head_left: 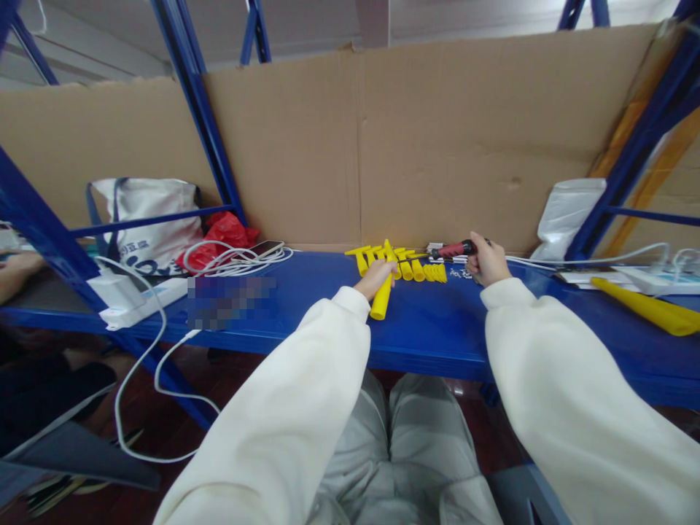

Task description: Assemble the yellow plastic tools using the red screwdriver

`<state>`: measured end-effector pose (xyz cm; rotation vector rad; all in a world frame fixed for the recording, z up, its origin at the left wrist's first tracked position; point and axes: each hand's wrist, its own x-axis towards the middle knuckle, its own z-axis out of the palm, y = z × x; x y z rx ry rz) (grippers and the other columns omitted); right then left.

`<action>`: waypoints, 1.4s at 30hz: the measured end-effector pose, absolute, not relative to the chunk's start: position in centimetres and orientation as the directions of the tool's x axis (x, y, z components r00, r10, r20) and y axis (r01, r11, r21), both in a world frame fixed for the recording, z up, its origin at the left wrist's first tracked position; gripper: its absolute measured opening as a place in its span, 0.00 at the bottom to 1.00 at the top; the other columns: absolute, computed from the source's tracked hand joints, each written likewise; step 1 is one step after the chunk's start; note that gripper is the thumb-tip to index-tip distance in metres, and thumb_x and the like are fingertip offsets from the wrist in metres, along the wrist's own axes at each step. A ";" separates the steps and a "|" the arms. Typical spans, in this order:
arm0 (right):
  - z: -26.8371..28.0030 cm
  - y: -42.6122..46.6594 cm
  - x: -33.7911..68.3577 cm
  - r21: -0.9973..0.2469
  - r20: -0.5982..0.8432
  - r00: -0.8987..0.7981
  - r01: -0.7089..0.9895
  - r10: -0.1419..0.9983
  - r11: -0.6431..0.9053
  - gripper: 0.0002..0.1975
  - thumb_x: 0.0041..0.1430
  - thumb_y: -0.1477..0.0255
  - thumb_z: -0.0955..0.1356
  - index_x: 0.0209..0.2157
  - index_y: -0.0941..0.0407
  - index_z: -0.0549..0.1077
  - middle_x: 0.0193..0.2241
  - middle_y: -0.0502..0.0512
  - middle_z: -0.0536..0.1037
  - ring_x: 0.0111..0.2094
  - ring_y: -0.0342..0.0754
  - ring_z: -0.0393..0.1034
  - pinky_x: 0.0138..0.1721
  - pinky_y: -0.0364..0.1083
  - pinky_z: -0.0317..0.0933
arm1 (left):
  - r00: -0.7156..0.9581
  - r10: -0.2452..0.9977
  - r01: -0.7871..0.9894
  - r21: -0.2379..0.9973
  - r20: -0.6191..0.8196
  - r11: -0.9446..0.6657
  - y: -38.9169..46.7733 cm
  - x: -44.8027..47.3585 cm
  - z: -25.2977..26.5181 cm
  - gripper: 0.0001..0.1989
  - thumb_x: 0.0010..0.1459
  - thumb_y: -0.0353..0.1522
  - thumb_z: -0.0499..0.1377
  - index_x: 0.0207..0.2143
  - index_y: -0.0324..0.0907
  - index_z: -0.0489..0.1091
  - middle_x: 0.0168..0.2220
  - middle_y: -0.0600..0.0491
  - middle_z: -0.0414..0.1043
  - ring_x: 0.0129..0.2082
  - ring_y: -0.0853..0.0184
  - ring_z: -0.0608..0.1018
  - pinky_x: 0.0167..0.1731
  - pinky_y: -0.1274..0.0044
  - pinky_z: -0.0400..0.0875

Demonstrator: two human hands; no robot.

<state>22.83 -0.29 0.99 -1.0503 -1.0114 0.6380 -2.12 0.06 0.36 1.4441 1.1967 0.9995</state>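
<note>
My left hand (376, 278) is closed around a yellow plastic tube (381, 300) that widens toward its lower end. A screwdriver (453, 249) with a red and black handle is gripped in my right hand (488, 260). Its thin shaft points left toward the yellow tube; whether the tip touches it I cannot tell. Just behind and beside my left hand stand several similar yellow parts (418, 271) in a row. Small silvery pieces, perhaps screws (460, 274), lie on the blue table (432, 321) between those parts and my right hand.
A tall cardboard sheet (464, 138) closes off the back. On the left are a white cloth bag (153, 219), a red plastic bag (232, 232), coiled white cables (240, 261) and a power strip (142, 302). A larger yellow piece (648, 305) lies right. Another person's hand (19, 271) shows far left.
</note>
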 end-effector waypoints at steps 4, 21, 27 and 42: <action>1.3 -0.2 22.8 -0.944 0.244 0.460 -0.091 0.854 0.318 0.16 0.57 0.59 0.72 0.29 0.50 0.63 0.14 0.42 0.61 0.13 0.42 0.55 0.12 0.42 0.47 | 0.179 0.984 0.215 0.975 0.014 -0.053 0.1 -2.0 0.3 0.08 0.57 0.24 0.57 0.26 0.44 0.65 0.16 0.58 0.63 0.18 0.68 0.67 0.27 0.76 0.64; 1.5 -0.8 21.5 -0.961 0.267 0.403 0.050 0.875 0.270 0.10 0.58 0.66 0.70 0.28 0.52 0.66 0.13 0.43 0.63 0.13 0.42 0.57 0.12 0.41 0.48 | 0.216 0.975 0.226 0.968 0.057 -0.107 -0.6 -1.8 0.7 0.07 0.54 0.25 0.56 0.27 0.45 0.62 0.15 0.59 0.62 0.17 0.69 0.67 0.23 0.79 0.62; 0.5 -1.2 20.9 -0.946 0.046 0.079 0.323 0.996 0.018 0.15 0.59 0.66 0.76 0.25 0.55 0.70 0.15 0.49 0.72 0.12 0.41 0.60 0.11 0.39 0.51 | 0.220 0.974 0.215 0.972 0.046 -0.094 -0.9 -1.8 0.8 0.09 0.55 0.25 0.56 0.26 0.45 0.61 0.15 0.59 0.62 0.16 0.70 0.66 0.22 0.79 0.62; -0.9 -0.2 19.4 -0.614 0.475 -0.146 0.652 0.868 0.446 0.09 0.52 0.69 0.76 0.23 0.53 0.75 0.24 0.50 0.78 0.29 0.48 0.71 0.37 0.48 0.69 | 0.302 0.950 0.273 0.948 0.080 -0.166 -1.8 -1.1 1.0 0.11 0.58 0.23 0.55 0.24 0.43 0.64 0.14 0.56 0.61 0.16 0.70 0.65 0.22 0.79 0.61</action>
